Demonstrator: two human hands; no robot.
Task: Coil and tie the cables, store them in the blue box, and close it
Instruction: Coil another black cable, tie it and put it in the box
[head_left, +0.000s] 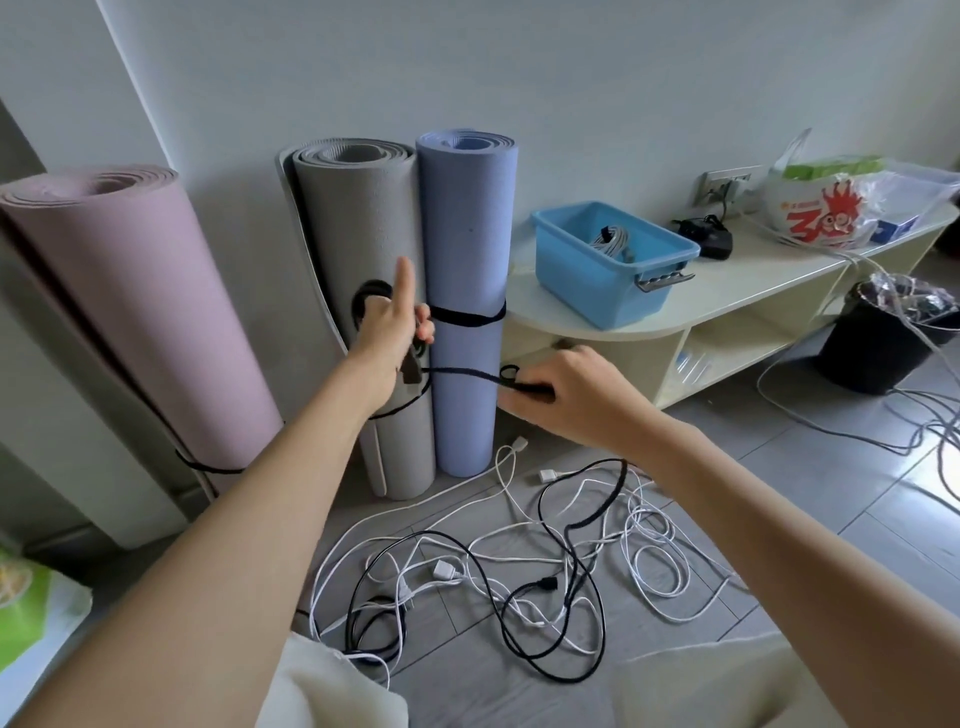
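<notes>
From the head camera, I am in the coiling step. My left hand (387, 325) is raised at about 11 o'clock from the middle of the view, with the index finger straight up and the other fingers curled around a small coil of black cable (457, 375). My right hand (566, 392), just right of the middle, is clenched on the same black cable, which runs tight between my two hands and then hangs down to the floor (779, 483).

At 6 o'clock lies the pile of loose cables (519, 561) – white ones and black ones, tangled together and not yet coiled. So I judge that the task is in its early part.

I think the next move needs me to bring the free length around my left hand for one more loop, keeping it tight, without pulling the white cables up with it.

The blue box (597, 283) stands open on the tabletop (779, 270) at 2 o'clock. Inside it I see one tied grey bundle (614, 240) – no lid is visible to me.
</notes>
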